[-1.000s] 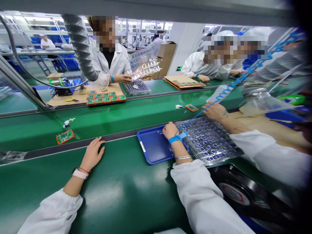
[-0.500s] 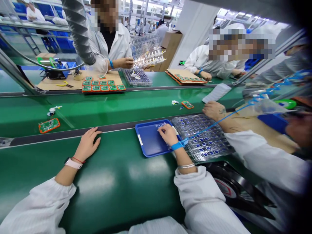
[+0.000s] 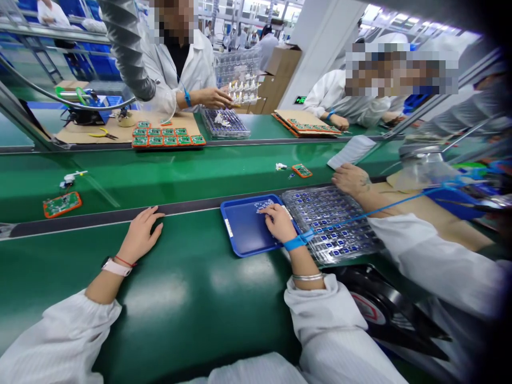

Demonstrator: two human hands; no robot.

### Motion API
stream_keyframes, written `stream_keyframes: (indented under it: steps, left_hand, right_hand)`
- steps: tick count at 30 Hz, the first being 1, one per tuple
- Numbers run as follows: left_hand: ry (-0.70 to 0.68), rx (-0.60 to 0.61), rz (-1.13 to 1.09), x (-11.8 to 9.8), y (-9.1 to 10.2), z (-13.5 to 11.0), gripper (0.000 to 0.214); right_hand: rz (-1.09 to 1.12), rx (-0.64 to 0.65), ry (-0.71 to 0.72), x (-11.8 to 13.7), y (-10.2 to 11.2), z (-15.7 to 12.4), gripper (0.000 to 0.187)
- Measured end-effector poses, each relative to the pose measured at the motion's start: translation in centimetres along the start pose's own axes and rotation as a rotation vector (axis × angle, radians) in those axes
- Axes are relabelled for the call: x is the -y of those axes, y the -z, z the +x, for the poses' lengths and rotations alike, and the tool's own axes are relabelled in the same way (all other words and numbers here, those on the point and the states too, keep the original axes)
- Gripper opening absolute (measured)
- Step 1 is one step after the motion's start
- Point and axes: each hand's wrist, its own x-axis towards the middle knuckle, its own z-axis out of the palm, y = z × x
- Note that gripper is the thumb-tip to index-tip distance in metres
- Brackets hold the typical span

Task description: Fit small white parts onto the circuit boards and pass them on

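My left hand [image 3: 140, 234] lies open, palm down, on the green tabletop [image 3: 168, 266] beside the dark edge strip of the conveyor. My right hand [image 3: 280, 223] is over the blue tray [image 3: 246, 237], its index finger stretched toward a scatter of small clear-white pieces [image 3: 263, 204] at the tray's far right corner. Its thumb stands slightly apart, and nothing shows between the fingers. A blue wrist strap [image 3: 298, 241] with a cord circles my right wrist. Just right of the tray sits a clear blister tray [image 3: 330, 226] holding many small blue-and-white parts.
A co-worker's hand [image 3: 352, 180] rests beyond the blister tray. On the green conveyor [image 3: 180, 173] lie orange-framed circuit boards [image 3: 62, 204] and small white parts [image 3: 281, 166]. Across it, another person handles clear trays. A black reel-like object [image 3: 368, 298] is by my right arm.
The circuit boards and white parts on the conveyor have shifted left. My right hand's fingers have loosened from a pinch and reach over the small pieces. My left hand stays put.
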Motion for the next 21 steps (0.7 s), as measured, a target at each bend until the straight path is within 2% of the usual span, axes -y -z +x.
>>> stream_keyframes:
  steps: [10,21]
  left_hand:
    - [0.011,0.013,-0.012,0.1,0.0,0.0,0.038]
    - [0.014,0.006,-0.027,0.0,0.1,0.1,0.039]
  right_hand:
    - [-0.197,0.081,-0.084,0.1,0.8,-0.2,0.031]
    - [-0.125,0.02,-0.08,0.4,0.9,-0.4,0.028]
